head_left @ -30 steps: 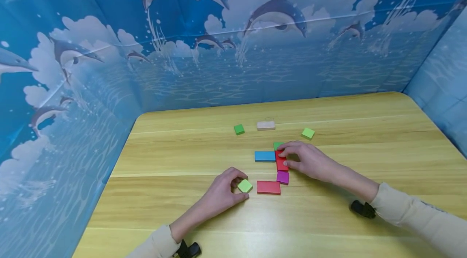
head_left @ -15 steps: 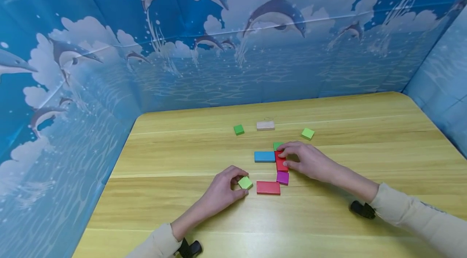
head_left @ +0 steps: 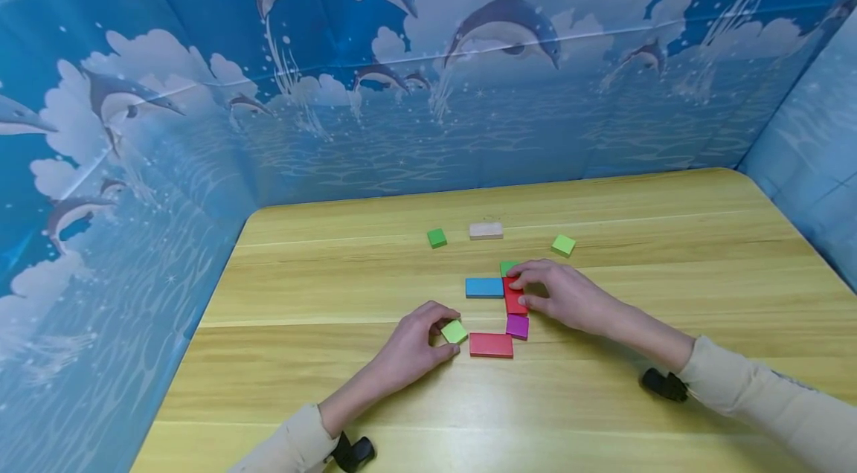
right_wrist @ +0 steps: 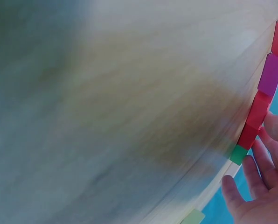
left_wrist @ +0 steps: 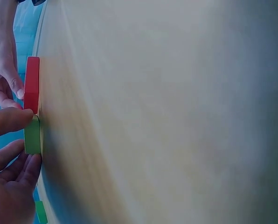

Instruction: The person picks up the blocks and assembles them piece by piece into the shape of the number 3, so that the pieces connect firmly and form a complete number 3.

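Note:
In the head view my left hand (head_left: 415, 343) pinches a light green square block (head_left: 454, 332) between thumb and fingers, just left of a flat red rectangular block (head_left: 492, 345). My right hand (head_left: 569, 294) holds a second red block (head_left: 514, 297) by thumb and forefinger, partly covering it. This upright red block lies between a green block (head_left: 508, 268) above and a purple block (head_left: 518, 326) below. A blue block (head_left: 484, 288) meets its left side. The left wrist view shows the pinched green block (left_wrist: 32, 135) close to the red one (left_wrist: 31, 84).
Behind the arrangement lie a green block (head_left: 437, 238), a pale pinkish-grey block (head_left: 486, 231) and a lime block (head_left: 563, 245). All rest on a wooden table (head_left: 335, 265). A dolphin-printed blue curtain (head_left: 402, 123) stands along the table's back and sides.
The left hand has shifted slightly up and to the right with the light green block, nearer the lower red block. My right hand has stayed in place on the upright red block.

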Demonstrator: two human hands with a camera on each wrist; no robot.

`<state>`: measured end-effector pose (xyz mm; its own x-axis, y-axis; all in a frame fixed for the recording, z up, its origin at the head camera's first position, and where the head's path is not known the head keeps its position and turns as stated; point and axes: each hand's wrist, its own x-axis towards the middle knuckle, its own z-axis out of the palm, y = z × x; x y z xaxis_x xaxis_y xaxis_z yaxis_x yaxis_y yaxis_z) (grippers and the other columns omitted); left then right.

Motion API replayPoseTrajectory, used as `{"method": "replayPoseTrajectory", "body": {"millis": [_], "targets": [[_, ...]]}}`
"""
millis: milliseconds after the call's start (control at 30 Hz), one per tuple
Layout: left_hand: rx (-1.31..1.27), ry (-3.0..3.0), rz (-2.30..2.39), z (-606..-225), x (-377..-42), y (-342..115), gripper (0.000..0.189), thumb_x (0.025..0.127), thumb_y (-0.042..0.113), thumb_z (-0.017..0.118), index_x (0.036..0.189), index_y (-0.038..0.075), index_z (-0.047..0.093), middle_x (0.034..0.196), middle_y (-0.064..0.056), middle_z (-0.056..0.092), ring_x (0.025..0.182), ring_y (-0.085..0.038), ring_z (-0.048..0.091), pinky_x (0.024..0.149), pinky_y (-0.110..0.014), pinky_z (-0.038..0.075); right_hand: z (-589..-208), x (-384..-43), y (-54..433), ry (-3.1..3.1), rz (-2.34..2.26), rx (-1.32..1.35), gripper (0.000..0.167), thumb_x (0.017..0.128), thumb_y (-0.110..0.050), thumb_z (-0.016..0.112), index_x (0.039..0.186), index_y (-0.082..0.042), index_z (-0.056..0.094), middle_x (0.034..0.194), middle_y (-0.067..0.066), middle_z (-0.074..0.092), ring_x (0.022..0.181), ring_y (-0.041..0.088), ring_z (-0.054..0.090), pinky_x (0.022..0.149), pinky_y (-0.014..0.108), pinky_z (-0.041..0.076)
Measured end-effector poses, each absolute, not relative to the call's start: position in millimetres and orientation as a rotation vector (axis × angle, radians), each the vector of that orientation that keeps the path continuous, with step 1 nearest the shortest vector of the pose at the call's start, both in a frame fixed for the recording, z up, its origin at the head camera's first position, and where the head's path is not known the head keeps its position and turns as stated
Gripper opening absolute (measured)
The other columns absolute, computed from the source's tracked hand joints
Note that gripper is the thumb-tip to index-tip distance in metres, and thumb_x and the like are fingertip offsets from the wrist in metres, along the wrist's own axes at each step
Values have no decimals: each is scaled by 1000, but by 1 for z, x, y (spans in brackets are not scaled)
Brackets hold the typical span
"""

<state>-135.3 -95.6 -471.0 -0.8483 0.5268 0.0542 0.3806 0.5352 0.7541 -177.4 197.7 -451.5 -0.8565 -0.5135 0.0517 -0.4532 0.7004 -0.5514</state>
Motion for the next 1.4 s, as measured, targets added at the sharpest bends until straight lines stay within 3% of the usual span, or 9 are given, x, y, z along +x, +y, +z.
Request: {"method": "replayPoseTrajectory", "body": {"millis": [933,1400], "targets": [[777,2578,1207,-472,-135,-93,42,85,20,79,123,11,64,107,7,59,91,-10,54,78,-23,50,-452,-175,199,2802,-882,-769,28,87,-12,75,116,-13,73,132,3,59,127,31,49,100,50,44],[750,2581,1253,-463,-145,-98,40,88,20,76,124,9,64,109,3,61,99,-14,56,87,-28,49,-451,-175,198,2788,-897,-785,28,88,-13,75,116,-13,72,133,3,58,127,31,50,100,49,45]]}}
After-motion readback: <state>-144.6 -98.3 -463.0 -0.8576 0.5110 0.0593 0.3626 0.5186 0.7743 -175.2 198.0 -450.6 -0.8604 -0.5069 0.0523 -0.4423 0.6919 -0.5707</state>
